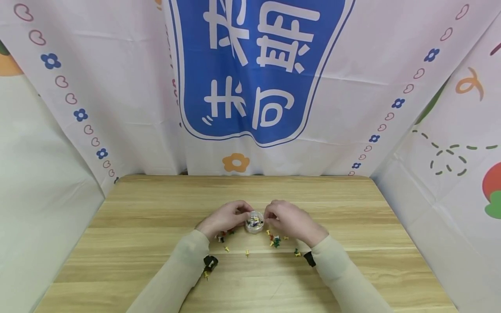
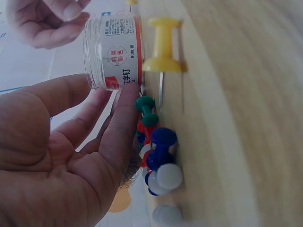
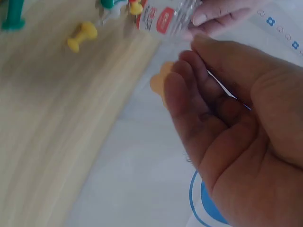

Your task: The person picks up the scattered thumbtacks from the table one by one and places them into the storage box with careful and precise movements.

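Note:
A small clear jar (image 1: 255, 222) with a white-and-red label stands on the table, holding push pins of several colours. My left hand (image 1: 228, 216) is at its left side; in the left wrist view the thumb and a finger hold the jar (image 2: 113, 52) near its rim and base. On the right, my right hand (image 1: 291, 219) is beside the jar, its fingers (image 3: 177, 94) loosely bent and no pin visible between them. Green, red, blue and white push pins (image 2: 161, 151) lie by the left hand, a yellow push pin (image 2: 164, 45) in front of them.
More push pins (image 1: 276, 241) are scattered in front of the right hand. Single yellow pins (image 1: 247, 253) lie nearer the front, one close to the left sleeve. Beyond the wooden table's (image 1: 250, 189) far edge hangs a printed cloth (image 1: 148, 130).

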`<state>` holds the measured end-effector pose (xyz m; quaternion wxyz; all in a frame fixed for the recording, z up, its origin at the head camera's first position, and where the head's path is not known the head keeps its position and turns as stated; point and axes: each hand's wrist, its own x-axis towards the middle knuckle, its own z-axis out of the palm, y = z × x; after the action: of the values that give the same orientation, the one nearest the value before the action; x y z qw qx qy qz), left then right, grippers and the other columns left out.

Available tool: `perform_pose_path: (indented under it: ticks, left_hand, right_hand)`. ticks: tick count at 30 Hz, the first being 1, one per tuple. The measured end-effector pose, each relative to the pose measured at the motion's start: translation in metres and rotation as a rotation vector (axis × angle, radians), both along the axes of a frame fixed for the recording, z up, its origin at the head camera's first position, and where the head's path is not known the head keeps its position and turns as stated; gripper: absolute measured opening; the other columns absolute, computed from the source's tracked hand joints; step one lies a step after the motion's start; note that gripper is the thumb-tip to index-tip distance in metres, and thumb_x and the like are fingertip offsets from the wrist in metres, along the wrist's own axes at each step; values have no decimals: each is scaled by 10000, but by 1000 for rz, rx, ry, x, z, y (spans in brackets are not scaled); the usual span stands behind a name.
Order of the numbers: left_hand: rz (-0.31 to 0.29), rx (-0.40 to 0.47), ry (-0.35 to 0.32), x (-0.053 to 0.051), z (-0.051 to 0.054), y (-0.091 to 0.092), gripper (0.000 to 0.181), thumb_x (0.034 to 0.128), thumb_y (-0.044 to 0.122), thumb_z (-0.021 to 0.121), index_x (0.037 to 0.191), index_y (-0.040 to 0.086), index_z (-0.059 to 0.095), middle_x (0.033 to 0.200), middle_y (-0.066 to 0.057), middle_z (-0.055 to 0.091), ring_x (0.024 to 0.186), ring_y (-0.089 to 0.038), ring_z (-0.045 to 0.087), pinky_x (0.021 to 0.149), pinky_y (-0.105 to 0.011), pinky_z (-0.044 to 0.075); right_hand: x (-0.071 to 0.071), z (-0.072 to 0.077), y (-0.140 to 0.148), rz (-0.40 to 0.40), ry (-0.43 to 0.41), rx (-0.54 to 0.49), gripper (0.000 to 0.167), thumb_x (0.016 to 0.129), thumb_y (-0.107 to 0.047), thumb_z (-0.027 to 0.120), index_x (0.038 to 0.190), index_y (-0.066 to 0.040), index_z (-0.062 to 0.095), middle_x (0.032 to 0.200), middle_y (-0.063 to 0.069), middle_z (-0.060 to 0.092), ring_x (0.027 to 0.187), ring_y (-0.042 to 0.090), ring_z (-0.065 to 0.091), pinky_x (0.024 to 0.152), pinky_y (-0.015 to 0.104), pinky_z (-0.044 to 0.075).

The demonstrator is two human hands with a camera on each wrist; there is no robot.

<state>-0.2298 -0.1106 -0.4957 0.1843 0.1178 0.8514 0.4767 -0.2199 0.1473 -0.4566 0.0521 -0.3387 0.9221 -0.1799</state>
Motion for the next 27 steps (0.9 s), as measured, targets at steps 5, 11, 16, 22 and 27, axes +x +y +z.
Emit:
perform_pose_path:
  ticks: [5,11,16,22,27]
  left_hand:
    - [12,-4,-6,0,2,1,211,1173,209,710,1346,116,787,1384,-90,788,1213,-213,720,1027,-396,597]
    - [16,-3,-13,1,2,1,209,1174,217,713,1344,121,789,1394,-91,785,1228,-219,722,1043,-414,600]
    - [12,0,-11,1,2,1,210,1176,214,711,1346,117,788,1395,-91,781,1240,-222,725,1069,-446,611]
    - [16,3,-19,1,2,1,204,1181,207,706,1346,117,785,1397,-93,776,1251,-224,727,1097,-462,623]
    - [19,2,-26,1,3,1,202,1180,212,710,1346,125,784,1401,-89,775,1257,-223,729,1107,-462,630]
  right_hand:
    - [-3,5,9,7,-46,36,101,1056,7,807,1043,-88,840,1004,-2,809,929,120,710,860,328,634]
    - [-6,6,20,20,-126,89,160,1019,77,782,1015,-73,839,983,-4,823,887,82,693,841,283,626]
    - [-3,7,26,-4,-235,113,262,925,146,709,984,-80,827,951,-25,786,853,85,641,803,270,595]
    - [2,6,28,-96,-338,151,273,901,143,761,947,-125,794,925,-30,733,869,164,651,804,353,580]
    - [3,1,28,-108,-331,174,301,887,163,760,921,-136,778,897,-35,710,841,154,626,779,337,544]
